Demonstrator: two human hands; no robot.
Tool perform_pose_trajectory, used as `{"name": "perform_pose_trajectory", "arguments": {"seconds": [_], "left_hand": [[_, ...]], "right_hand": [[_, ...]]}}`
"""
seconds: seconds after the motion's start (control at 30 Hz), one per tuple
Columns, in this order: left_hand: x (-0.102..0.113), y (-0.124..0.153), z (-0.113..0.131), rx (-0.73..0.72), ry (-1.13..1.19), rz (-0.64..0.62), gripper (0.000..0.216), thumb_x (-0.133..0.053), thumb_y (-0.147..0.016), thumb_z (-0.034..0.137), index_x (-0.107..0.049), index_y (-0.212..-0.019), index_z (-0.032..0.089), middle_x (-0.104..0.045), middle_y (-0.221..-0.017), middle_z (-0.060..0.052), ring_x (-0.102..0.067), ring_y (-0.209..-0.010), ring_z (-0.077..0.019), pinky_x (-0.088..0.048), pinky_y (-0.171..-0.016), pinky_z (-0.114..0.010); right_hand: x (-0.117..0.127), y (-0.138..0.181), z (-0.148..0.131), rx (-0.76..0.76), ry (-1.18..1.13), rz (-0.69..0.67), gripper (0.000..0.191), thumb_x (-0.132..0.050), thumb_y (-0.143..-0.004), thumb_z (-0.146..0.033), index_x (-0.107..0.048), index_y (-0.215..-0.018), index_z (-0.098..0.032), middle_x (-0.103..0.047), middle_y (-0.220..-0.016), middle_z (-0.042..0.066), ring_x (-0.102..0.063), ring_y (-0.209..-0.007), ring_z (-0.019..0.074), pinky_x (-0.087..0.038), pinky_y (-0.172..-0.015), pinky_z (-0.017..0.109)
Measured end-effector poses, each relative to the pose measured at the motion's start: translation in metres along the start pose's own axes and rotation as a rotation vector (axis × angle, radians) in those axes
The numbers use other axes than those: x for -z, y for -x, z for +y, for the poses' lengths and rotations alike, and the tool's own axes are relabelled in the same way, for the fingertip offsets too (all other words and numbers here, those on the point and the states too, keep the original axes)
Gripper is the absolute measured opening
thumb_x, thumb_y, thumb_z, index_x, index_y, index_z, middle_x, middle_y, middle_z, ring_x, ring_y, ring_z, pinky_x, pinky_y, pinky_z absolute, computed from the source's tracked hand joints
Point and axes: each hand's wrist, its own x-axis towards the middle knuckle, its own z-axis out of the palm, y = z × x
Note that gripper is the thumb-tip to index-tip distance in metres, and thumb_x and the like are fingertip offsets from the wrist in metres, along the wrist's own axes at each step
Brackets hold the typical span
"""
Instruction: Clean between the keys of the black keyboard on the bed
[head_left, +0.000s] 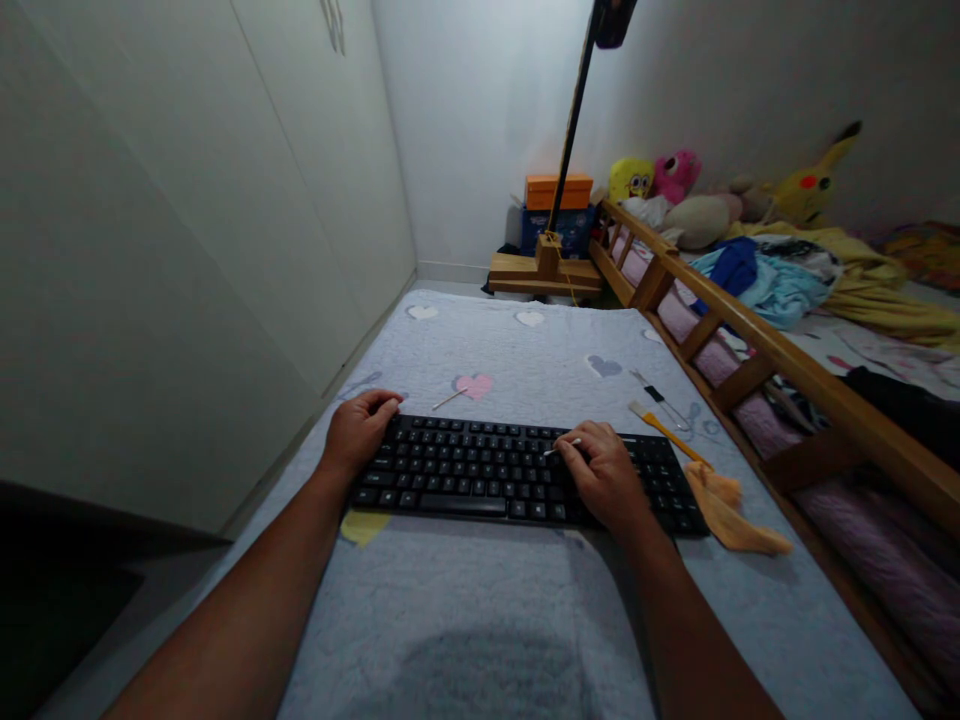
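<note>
A black keyboard [461, 505] lies flat on the light patterned cover. My left hand [358, 432] is closed at its upper left corner, thumb and fingers against the edge. Over the right part of the keys, my right hand [604, 468] pinches a cotton swab [574, 442], its white tip pointing left and down at the keys. Another cotton swab [450, 399] rests on the cover behind the keyboard, touching a pink heart print. To the right lie a flat brush with a yellow handle [667, 432], a tool with a black grip [655, 394] and a crumpled orange cloth [739, 515].
A wooden bed rail [720, 300] runs along the right side, with clothes and plush toys beyond it. White cabinet doors [225, 200] stand at the left. Behind the covered surface [510, 345] is a wooden stand [546, 268] with a black pole.
</note>
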Motion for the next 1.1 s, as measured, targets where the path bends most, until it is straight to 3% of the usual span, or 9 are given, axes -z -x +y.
{"name": "perform_pose_trajectory", "arguments": {"seconds": [1.1], "left_hand": [[0.000,0.000,-0.001,-0.005,-0.007,0.009,0.035,-0.059,-0.072,0.047,-0.077,-0.085,0.020,-0.078,-0.088,-0.006,-0.069,-0.088,-0.0272,-0.053,-0.082,-0.036]], "right_hand": [[0.004,-0.001,0.012,0.006,0.021,0.044,0.021,-0.053,-0.094,-0.025,-0.068,-0.079,-0.023,-0.068,-0.083,0.005,-0.056,-0.088,0.0229,-0.040,-0.084,0.039]]}}
